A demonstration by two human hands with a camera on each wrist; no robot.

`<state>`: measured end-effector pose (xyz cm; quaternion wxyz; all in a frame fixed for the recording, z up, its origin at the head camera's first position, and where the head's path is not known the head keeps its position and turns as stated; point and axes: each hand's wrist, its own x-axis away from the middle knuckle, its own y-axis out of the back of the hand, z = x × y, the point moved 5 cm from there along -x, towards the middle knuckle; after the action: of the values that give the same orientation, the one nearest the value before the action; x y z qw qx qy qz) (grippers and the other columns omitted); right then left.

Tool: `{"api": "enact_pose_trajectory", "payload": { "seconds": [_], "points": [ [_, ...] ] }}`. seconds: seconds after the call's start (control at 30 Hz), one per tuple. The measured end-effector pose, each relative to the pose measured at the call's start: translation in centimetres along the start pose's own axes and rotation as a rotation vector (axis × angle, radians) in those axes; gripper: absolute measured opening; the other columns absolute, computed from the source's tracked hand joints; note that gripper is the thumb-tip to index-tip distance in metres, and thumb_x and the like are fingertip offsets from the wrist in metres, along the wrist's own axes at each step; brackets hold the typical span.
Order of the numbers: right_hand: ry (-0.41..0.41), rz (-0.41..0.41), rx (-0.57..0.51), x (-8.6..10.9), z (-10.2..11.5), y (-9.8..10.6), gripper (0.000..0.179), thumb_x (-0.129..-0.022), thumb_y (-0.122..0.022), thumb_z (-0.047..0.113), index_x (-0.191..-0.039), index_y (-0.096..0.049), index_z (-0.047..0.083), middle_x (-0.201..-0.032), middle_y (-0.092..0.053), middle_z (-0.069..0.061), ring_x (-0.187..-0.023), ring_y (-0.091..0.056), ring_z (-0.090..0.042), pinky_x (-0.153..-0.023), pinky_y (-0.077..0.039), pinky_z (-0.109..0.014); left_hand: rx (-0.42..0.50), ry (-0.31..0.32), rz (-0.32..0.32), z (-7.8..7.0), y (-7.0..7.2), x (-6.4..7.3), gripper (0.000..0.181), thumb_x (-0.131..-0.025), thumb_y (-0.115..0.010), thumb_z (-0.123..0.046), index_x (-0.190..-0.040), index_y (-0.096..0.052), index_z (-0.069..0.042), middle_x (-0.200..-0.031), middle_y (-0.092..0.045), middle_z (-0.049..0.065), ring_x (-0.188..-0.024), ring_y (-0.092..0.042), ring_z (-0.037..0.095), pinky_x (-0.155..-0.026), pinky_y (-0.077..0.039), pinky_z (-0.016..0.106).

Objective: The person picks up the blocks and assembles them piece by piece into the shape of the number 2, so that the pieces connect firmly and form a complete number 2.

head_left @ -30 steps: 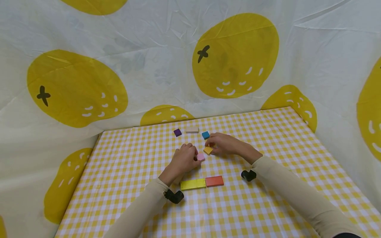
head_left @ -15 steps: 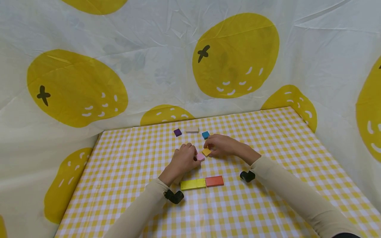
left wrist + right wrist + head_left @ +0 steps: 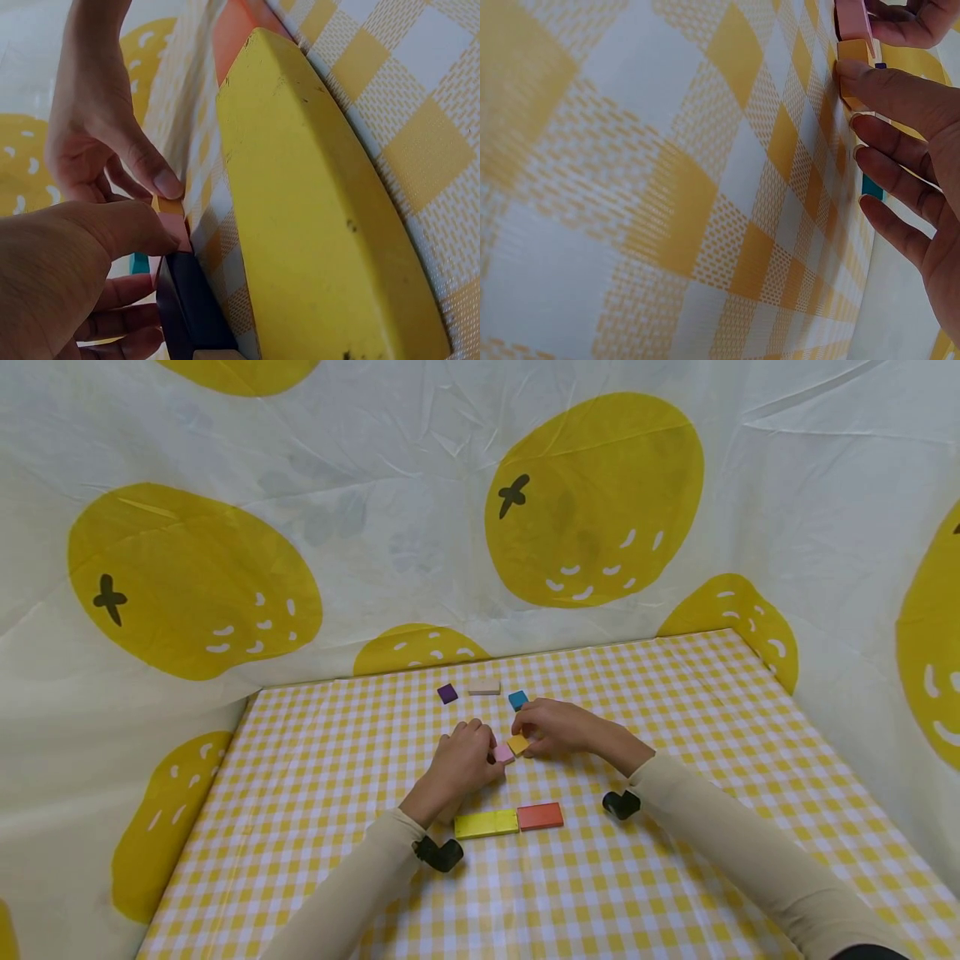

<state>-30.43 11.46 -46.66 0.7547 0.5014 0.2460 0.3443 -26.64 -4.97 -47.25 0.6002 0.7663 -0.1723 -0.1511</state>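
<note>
My left hand [image 3: 467, 758] pinches a small pink block [image 3: 503, 753] between thumb and fingers, low over the checked cloth. From the right, my right hand [image 3: 557, 727] pinches a yellow-orange block [image 3: 518, 744] at the pink block's side; in the head view the two overlap edge to edge. The left wrist view has a dark navy block [image 3: 196, 304] right behind the pink block [image 3: 175, 231], under the left hand, with a pale wooden block [image 3: 217, 355] at its end. In the head view the left hand hides the navy block.
Nearer the body, a long yellow block [image 3: 486, 824] lies end to end with a red block [image 3: 540, 816]. Farther back are a purple block [image 3: 447, 693], a pale wooden block [image 3: 484, 687] and a blue block [image 3: 517, 700]. A patterned curtain [image 3: 405, 527] hangs behind the table.
My right hand has moved slightly left and toward the body, bringing the yellow-orange block up against the pink one. The left hand has stayed nearly still, the pink block shifting slightly left.
</note>
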Motion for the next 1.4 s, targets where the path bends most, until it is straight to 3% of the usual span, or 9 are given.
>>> {"api": "enact_pose_trajectory", "payload": {
  "seconds": [1.4],
  "points": [
    [-0.018,-0.012,0.044,0.04,0.27,0.02,0.033,-0.088,-0.082,0.026,-0.116,-0.071,0.013,-0.104,-0.065,0.001,-0.096,-0.058,-0.016,-0.083,-0.052,-0.035,-0.054,0.041,-0.003,-0.14,-0.18,0.17,0.03,-0.088,-0.075,-0.041,-0.084,-0.057,-0.017,-0.091,-0.053,0.0,-0.082,-0.052,0.02,-0.066,-0.044,0.039]
  ]
}}
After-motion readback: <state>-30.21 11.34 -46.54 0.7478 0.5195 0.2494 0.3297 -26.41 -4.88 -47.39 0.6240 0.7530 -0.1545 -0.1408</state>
